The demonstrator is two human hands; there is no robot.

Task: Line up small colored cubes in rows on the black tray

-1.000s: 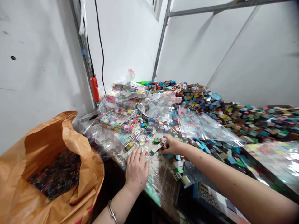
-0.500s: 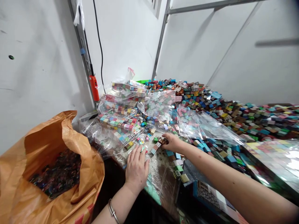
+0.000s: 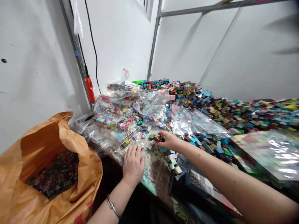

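My left hand [image 3: 133, 163] lies palm down near the table's front edge, its fingers stretched forward with nothing in them. Small bright bits [image 3: 139, 147] lie at its fingertips. Across from it, my right hand [image 3: 171, 141] has thumb and index finger around brown patterned blocks [image 3: 158, 138], low over the table. A grey and pale block [image 3: 150, 145] sits against the left end of these. Just behind them is a green block [image 3: 151, 137]. White and green blocks [image 3: 173, 161] lie below my right wrist.
An orange sack [image 3: 90, 168] with dark small pieces stands at left. Clear-bagged block packs [image 3: 113, 121] lie behind my left hand. A large heap of coloured blocks [image 3: 221, 112] runs along the wall, with an empty plastic bag [image 3: 196, 119] on it. Wrapped flat packs [image 3: 271, 152] are at right.
The whole view has shifted a little, so things appear farther left. My right thumb and index finger look more spread around the brown blocks. My left hand keeps its place on the table.
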